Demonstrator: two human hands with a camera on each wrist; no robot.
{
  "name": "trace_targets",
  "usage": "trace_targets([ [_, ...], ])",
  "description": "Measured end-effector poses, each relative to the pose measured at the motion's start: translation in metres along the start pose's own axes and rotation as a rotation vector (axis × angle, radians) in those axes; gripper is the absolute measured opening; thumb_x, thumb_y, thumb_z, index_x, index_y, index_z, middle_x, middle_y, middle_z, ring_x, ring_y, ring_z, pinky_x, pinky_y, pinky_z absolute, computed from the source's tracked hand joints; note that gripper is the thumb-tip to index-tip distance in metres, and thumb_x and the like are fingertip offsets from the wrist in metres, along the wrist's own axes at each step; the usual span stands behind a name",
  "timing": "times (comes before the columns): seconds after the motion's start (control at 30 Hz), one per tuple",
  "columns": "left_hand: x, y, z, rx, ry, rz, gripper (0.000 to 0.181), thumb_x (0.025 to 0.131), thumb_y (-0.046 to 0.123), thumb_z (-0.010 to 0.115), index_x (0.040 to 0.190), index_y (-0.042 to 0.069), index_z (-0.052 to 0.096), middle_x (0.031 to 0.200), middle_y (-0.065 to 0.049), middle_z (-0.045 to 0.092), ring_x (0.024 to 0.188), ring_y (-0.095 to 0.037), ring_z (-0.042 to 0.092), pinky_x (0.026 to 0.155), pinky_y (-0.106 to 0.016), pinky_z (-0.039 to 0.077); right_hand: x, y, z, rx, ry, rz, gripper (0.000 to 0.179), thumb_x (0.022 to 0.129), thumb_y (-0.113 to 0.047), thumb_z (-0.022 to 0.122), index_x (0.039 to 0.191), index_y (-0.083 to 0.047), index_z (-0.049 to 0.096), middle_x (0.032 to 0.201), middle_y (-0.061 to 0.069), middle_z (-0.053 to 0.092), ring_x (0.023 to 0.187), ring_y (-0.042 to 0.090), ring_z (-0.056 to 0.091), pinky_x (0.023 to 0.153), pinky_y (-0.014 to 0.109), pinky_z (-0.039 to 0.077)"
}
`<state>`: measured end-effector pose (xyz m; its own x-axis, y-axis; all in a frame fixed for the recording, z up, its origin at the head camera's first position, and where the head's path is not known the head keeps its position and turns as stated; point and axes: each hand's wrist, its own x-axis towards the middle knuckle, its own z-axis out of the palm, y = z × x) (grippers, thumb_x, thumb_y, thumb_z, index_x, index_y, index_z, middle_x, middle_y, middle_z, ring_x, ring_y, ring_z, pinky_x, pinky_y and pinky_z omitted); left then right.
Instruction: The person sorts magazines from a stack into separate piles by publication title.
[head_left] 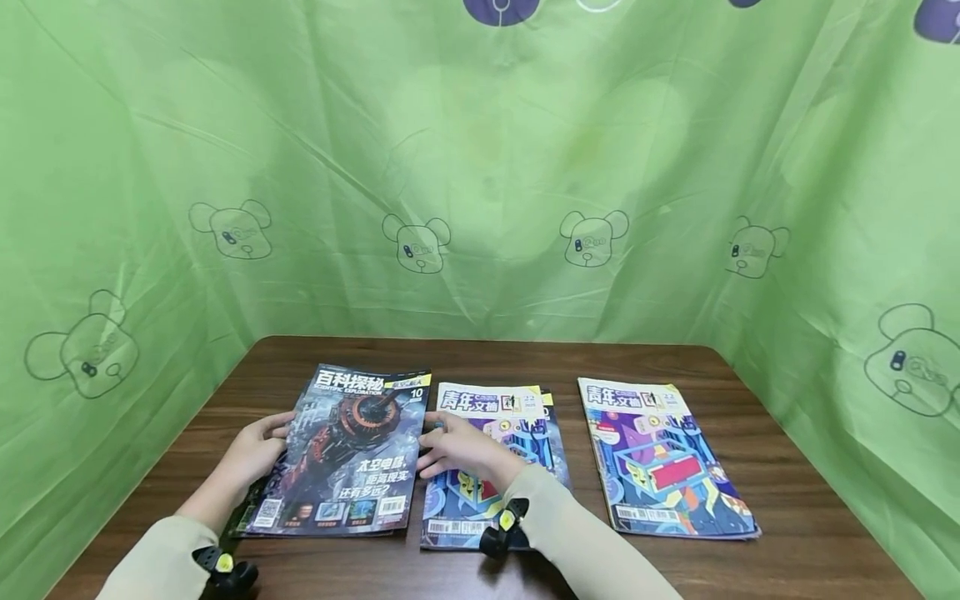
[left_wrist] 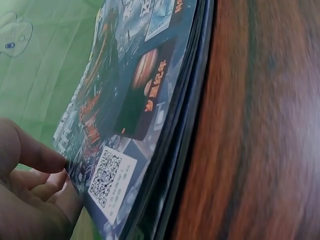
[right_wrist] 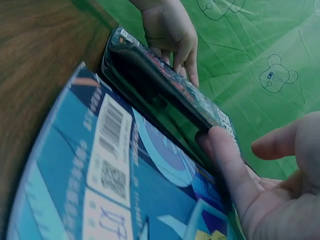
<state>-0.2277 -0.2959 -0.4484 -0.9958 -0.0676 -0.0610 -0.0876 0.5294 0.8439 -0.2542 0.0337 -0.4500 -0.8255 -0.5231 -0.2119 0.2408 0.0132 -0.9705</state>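
Observation:
A dark magazine (head_left: pixel 352 458) with a red and black machine on its cover lies at the left, on top of other magazines; the left wrist view shows their stacked edges. My left hand (head_left: pixel 258 450) pinches its left edge, and the left wrist view shows the thumb (left_wrist: pixel 37 152) against that edge. My right hand (head_left: pixel 468 450) is at its right edge with fingers spread. One finger (right_wrist: pixel 227 155) touches the edge there, while the thumb stands off. Below my right forearm lies a blue and purple magazine (head_left: pixel 457 508), partly hidden, over a darker one (head_left: pixel 557 442).
Another blue and purple magazine (head_left: pixel 667 467) lies on the right side of the brown wooden table (head_left: pixel 795 500). A green curtain (head_left: pixel 495 167) with bear-head outlines surrounds the table at the back and sides.

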Motion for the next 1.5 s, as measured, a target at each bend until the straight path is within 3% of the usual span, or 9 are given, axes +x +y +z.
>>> trace_targets([
  [0.07, 0.000, -0.002, -0.004, 0.019, -0.003, -0.005, 0.058, 0.090, -0.002, 0.045, 0.146, -0.015, 0.036, 0.133, -0.037, 0.052, 0.098, -0.023, 0.059, 0.069, -0.026, 0.051, 0.001, 0.001, 0.003, -0.006, -0.021, 0.002, 0.058, 0.101, -0.004, 0.049, 0.153, 0.007, 0.027, 0.123, 0.025, 0.060, 0.081, 0.025, 0.068, 0.078, 0.041, 0.061],
  [0.37, 0.000, -0.011, -0.013, 0.043, -0.007, -0.048, 0.058, 0.092, 0.002, 0.045, 0.146, -0.015, 0.034, 0.137, -0.037, 0.049, 0.110, -0.034, 0.055, 0.073, -0.027, 0.049, -0.003, -0.002, 0.012, -0.018, -0.066, -0.012, 0.055, 0.101, -0.006, 0.049, 0.149, 0.015, 0.029, 0.134, 0.031, 0.051, 0.105, 0.036, 0.065, 0.088, 0.040, 0.058],
  [0.8, 0.000, -0.014, -0.020, 0.051, -0.047, -0.032, 0.057, 0.092, 0.002, 0.044, 0.144, -0.018, 0.034, 0.135, -0.039, 0.049, 0.106, -0.031, 0.059, 0.073, -0.027, 0.051, -0.007, -0.004, 0.013, -0.098, -0.101, -0.010, 0.054, 0.101, -0.008, 0.048, 0.147, 0.015, 0.033, 0.136, 0.031, 0.053, 0.104, 0.036, 0.066, 0.088, 0.040, 0.058],
  [1.03, 0.000, -0.018, -0.019, 0.077, -0.031, -0.029, 0.054, 0.094, 0.003, 0.046, 0.143, -0.018, 0.037, 0.134, -0.037, 0.052, 0.101, -0.023, 0.058, 0.073, -0.024, 0.050, -0.011, -0.006, 0.013, -0.140, -0.114, -0.012, 0.053, 0.101, -0.008, 0.047, 0.147, 0.015, 0.033, 0.133, 0.031, 0.055, 0.107, 0.039, 0.066, 0.088, 0.042, 0.058],
  [1.5, 0.000, -0.022, -0.018, 0.135, -0.006, -0.017, 0.055, 0.091, 0.003, 0.049, 0.142, -0.016, 0.041, 0.135, -0.036, 0.052, 0.109, -0.033, 0.052, 0.075, -0.026, 0.047, -0.011, -0.006, 0.014, -0.147, -0.116, -0.034, 0.054, 0.100, -0.008, 0.047, 0.147, 0.015, 0.033, 0.134, 0.033, 0.053, 0.109, 0.043, 0.064, 0.089, 0.043, 0.058],
])
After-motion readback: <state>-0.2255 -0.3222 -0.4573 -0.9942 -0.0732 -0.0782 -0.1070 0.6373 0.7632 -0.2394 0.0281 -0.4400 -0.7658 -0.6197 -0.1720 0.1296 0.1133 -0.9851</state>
